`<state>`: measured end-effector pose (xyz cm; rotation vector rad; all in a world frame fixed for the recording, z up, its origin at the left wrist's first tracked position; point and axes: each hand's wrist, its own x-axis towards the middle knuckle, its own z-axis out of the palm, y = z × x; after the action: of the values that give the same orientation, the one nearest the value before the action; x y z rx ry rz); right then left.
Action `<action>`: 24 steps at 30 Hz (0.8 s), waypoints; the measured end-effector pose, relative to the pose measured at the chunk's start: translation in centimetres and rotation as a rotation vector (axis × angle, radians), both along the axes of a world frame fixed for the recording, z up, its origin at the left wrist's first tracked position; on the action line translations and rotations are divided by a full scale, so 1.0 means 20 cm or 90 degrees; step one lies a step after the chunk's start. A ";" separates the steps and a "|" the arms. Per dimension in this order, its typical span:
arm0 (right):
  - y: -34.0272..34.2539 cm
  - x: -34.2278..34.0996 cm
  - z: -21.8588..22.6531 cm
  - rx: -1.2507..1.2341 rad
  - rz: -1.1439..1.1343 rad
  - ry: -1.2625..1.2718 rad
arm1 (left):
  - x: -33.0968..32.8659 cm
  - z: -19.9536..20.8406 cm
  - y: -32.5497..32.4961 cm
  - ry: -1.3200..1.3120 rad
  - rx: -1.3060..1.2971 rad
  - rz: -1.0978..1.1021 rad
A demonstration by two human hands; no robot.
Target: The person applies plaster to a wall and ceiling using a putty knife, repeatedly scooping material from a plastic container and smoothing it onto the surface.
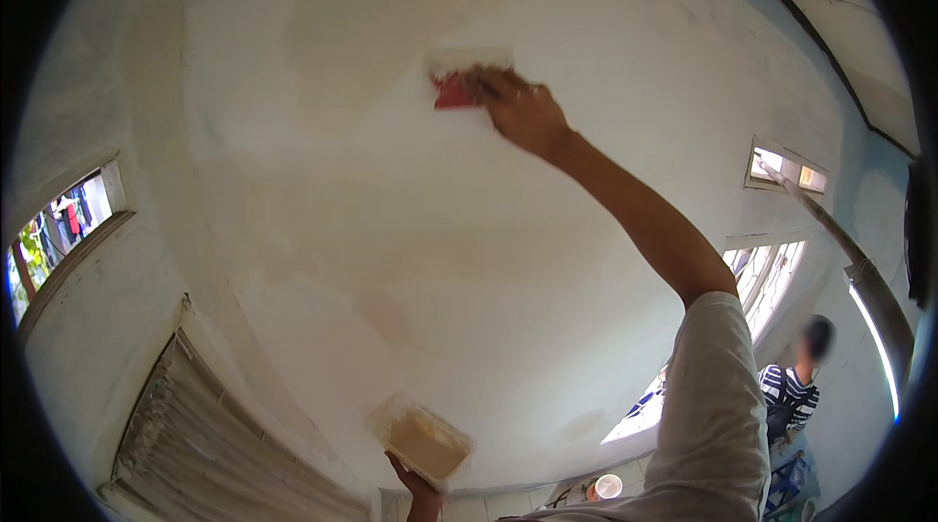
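Big pale wall (547, 258) with beige patches (337, 24) takes up most of the view. Low down, a rectangular tub (394, 415) of beige paste (433, 449) rests in the left hand (415, 479), fingers partly hidden. Up high, the right hand (523, 112) has its fingers closed round a red scraper (451, 92), a bit blurry, held up at the wall.

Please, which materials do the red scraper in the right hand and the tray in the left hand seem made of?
The red scraper: probably plastic, judging by its even red body; blur obscures the finish.
The tray: perhaps matt plastic, its walls looking thin and pale, though blur leaves this open.
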<state>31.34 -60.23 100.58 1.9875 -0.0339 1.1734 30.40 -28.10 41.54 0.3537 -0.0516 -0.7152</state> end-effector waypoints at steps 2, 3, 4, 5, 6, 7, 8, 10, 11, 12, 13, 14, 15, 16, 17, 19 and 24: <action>-0.02 -0.06 -0.12 -0.054 0.047 0.066 | 0.00 0.03 -0.02 -0.002 0.005 -0.019; 0.00 -0.08 -0.10 -0.009 0.047 0.087 | -0.01 0.09 -0.01 -0.004 0.000 -0.019; 0.00 -0.10 -0.06 0.038 0.049 0.108 | -0.02 0.13 0.00 -0.005 -0.004 -0.017; 0.05 -0.11 0.00 0.082 0.058 0.126 | -0.01 0.13 0.02 -0.009 0.010 0.001; 0.19 -0.16 0.12 0.114 0.079 0.077 | -0.01 0.14 0.04 -0.012 0.024 0.024; 0.11 -0.20 0.25 0.097 0.111 -0.029 | -0.02 0.14 0.00 -0.017 0.033 0.024; 0.06 -0.24 0.42 0.095 0.125 -0.106 | -0.02 0.11 -0.02 -0.010 0.024 0.015; 0.04 -0.32 0.75 0.084 0.069 -0.249 | -0.01 0.04 -0.02 0.006 0.006 0.010; -0.06 -0.32 0.92 0.102 0.085 -0.342 | -0.02 0.03 -0.03 0.001 0.002 0.010; -0.15 -0.32 1.08 0.115 0.097 -0.432 | -0.03 0.02 -0.06 -0.001 -0.006 0.005; -0.20 -0.28 1.17 0.139 0.059 -0.441 | -0.04 0.01 -0.06 -0.004 -0.010 0.010; -0.18 -0.25 1.19 0.167 0.022 -0.450 | -0.05 0.01 -0.06 -0.003 -0.004 0.023; -0.17 -0.25 1.19 0.193 -0.019 -0.459 | -0.07 0.01 -0.06 -0.001 0.001 0.034; -0.18 -0.20 1.11 0.180 0.074 -0.422 | -0.08 0.01 -0.06 0.000 0.005 0.042; -0.17 -0.12 0.99 0.160 0.000 -0.356 | -0.08 0.00 -0.05 -0.002 0.004 0.040; -0.03 0.01 0.72 0.157 -0.044 -0.201 | -0.08 -0.01 -0.03 -0.003 -0.005 0.042; 0.06 0.06 0.14 -0.014 0.035 -0.041 | -0.10 0.00 -0.09 0.007 0.030 -0.012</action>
<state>32.54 -59.13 103.39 1.9411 0.0005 1.2670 28.35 -29.86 41.62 0.3938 -0.0272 -0.7374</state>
